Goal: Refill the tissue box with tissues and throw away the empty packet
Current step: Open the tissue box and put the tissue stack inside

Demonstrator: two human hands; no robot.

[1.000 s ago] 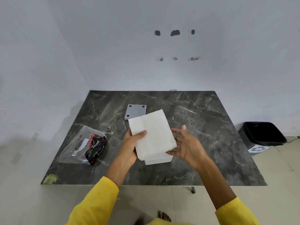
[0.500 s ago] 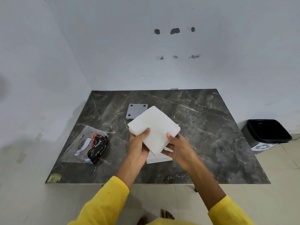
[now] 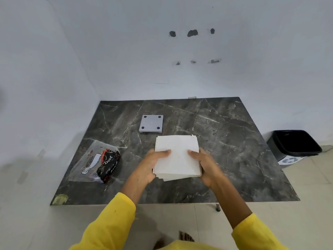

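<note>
A square white stack of tissues (image 3: 177,156) lies flat between my two hands over the middle of the dark marble table (image 3: 234,150). My left hand (image 3: 151,165) grips its left edge and my right hand (image 3: 203,165) grips its right edge, thumbs on top. A white box edge (image 3: 171,178) shows just under the stack's near side; the rest of the box is hidden. The clear plastic packet (image 3: 95,161) with black and red print lies flat at the table's left. A grey square lid (image 3: 151,123) with dark corner pads lies behind the tissues.
A black waste bin (image 3: 293,143) stands on the floor to the right of the table. White walls close off the back and left sides. A yellowish scrap (image 3: 60,199) sits on the table's near left corner. My bare foot (image 3: 185,238) shows below.
The tissue stack was tilted and turned in my left hand; now both hands hold it squared and level, lower over the white box. My right hand went from open to gripping its right edge.
</note>
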